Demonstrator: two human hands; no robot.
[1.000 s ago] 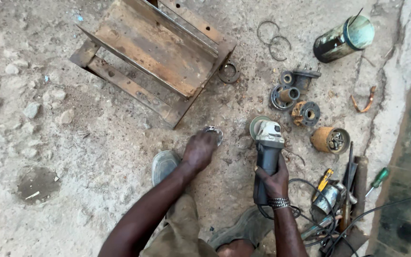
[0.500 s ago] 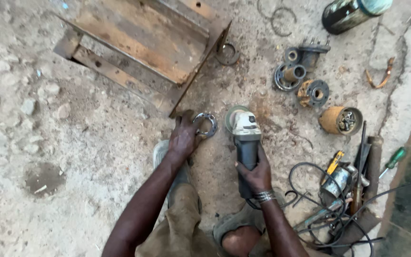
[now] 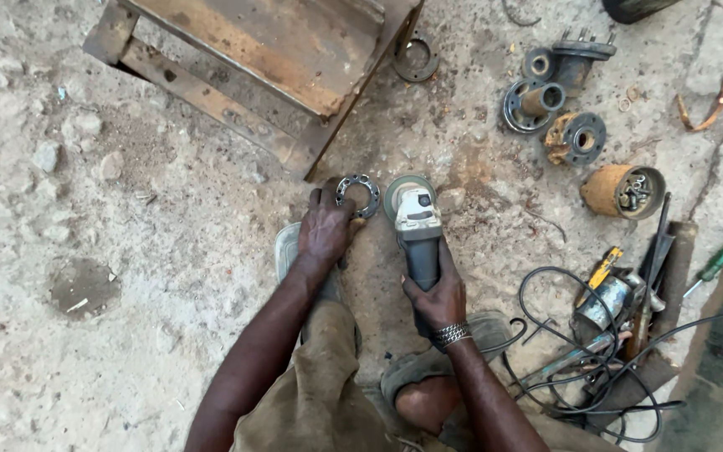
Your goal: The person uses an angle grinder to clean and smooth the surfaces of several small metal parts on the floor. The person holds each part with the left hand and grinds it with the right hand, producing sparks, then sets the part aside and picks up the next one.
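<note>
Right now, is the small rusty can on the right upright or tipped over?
Tipped over: the rusty can lies on its side, its mouth facing right, small metal parts inside.
</note>
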